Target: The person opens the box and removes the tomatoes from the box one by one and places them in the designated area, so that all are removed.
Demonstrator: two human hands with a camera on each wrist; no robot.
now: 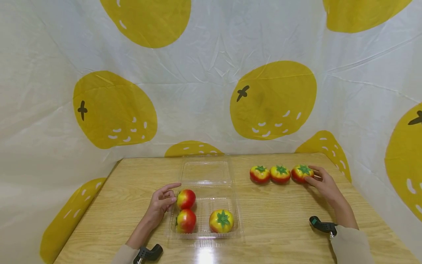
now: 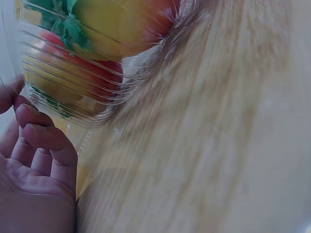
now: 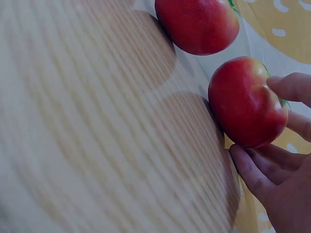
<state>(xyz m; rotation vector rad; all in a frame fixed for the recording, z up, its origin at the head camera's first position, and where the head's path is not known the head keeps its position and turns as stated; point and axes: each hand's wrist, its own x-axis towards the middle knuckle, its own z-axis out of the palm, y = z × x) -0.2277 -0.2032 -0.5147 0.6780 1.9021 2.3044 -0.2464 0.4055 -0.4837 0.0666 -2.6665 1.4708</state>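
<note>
1. Head view, progress: Three fruits lie inside the clear container [image 1: 221, 201]: one fruit at 10 o'clock [image 1: 186, 199], one fruit at 8 [image 1: 186, 220], one fruit at 4 [image 1: 222, 221]. No fruit shows at its 2 o'clock place. Outside, toward 2 o'clock, a row of three stands side by side: inner fruit [image 1: 259, 174], middle fruit [image 1: 280, 174], outer fruit [image 1: 300, 173]. I judge the count at half — three in, three out. The lid [image 1: 206, 171] lies folded back at 12, not closed.

2. Head view, hands and room: The right hand [image 1: 324, 183] grasps the outer fruit between thumb and fingers. The left hand [image 1: 161, 201], index extended, is at the container's 9-to-10 o'clock side. Bare table [image 1: 273, 212] spans from the container toward 3 o'clock; the row sits near the far edge, the curtain [image 1: 197, 110] just behind.

3. Left wrist view: Fingertips meet the ribbed wall at 9 o'clock, partly curled — whether they pinch it, I cannot tell. Open wood extends toward 4.

4. Right wrist view: Grasp confirmed; whether the fruit is lifted, I cannot tell. Its neighbour stands just apart toward 11; bare wood opens toward 8.
</note>
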